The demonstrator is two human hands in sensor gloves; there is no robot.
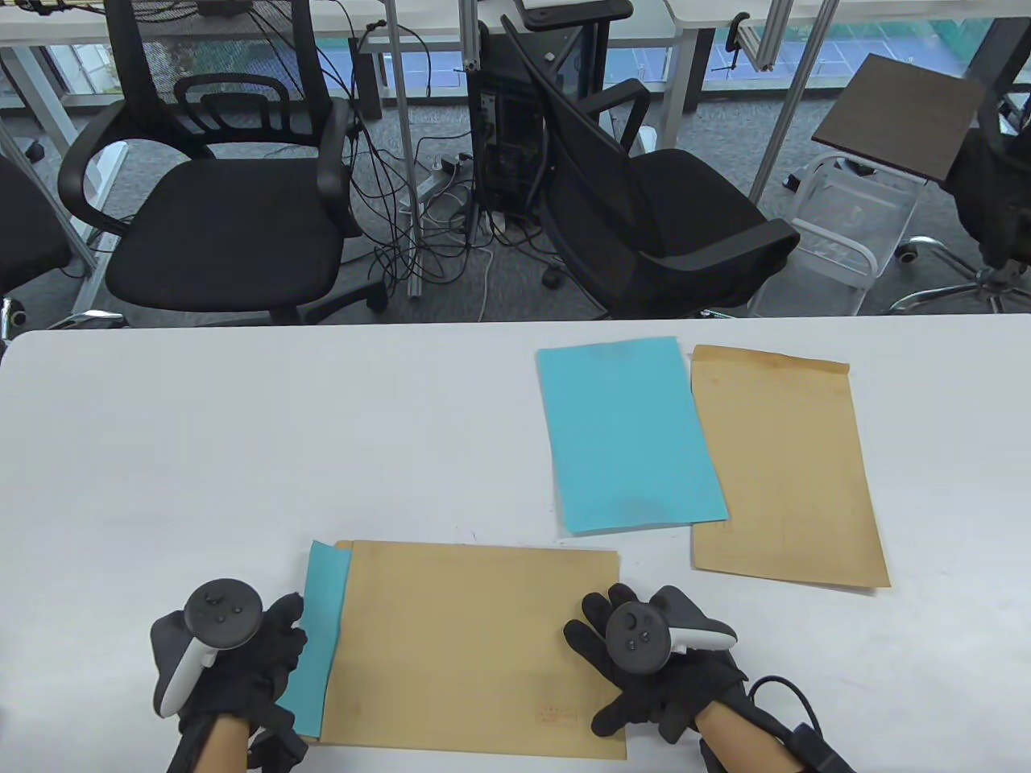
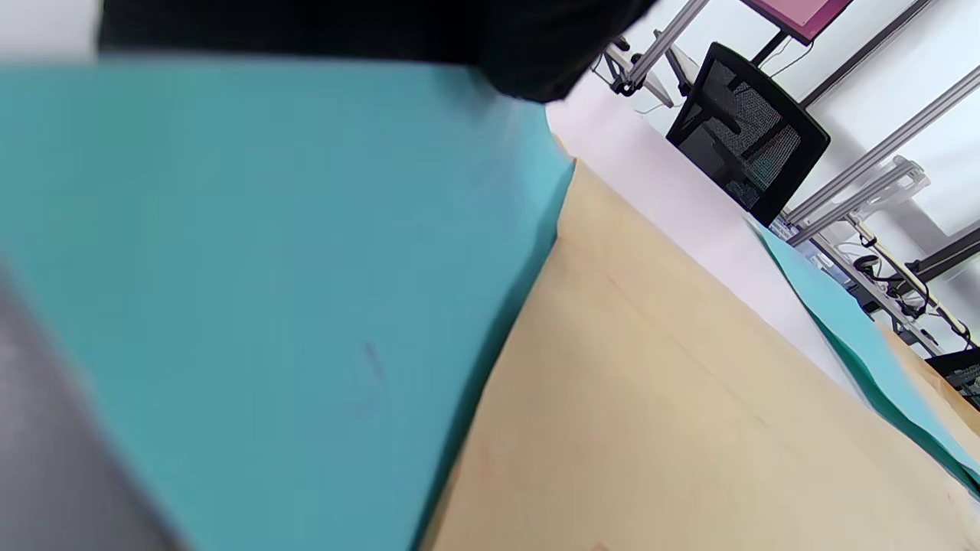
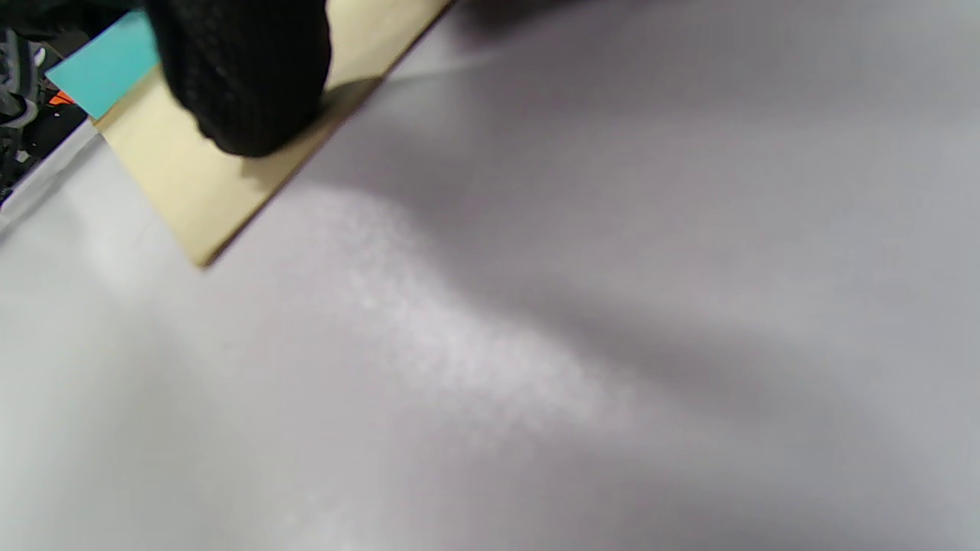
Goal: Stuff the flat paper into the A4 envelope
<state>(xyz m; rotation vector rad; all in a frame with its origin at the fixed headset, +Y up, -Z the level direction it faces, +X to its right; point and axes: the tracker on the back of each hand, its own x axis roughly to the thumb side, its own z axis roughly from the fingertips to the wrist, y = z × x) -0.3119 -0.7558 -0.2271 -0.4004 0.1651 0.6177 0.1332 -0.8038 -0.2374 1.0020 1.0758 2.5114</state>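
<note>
Two hands are seen from the table view on the worktop (image 1: 242,435): the left hand (image 1: 233,660) rests on the blue paper (image 1: 322,636) protruding from the envelope (image 1: 475,644), while the right hand (image 1: 652,660), fingers spread, presses the closed end. In the left wrist view, the paper (image 2: 268,291) is best kept flat as it is slid in. In the right wrist view, a fingertip (image 3: 245,84) is pressed on the envelope's corner (image 3: 191,199), which should be held firm.

office: mesh desk chairs (image 1: 225,209), computer tower (image 1: 507,153), cables.

Table view overhead, both wrist views close, all sharing envelope (image 1: 475,644)
</note>
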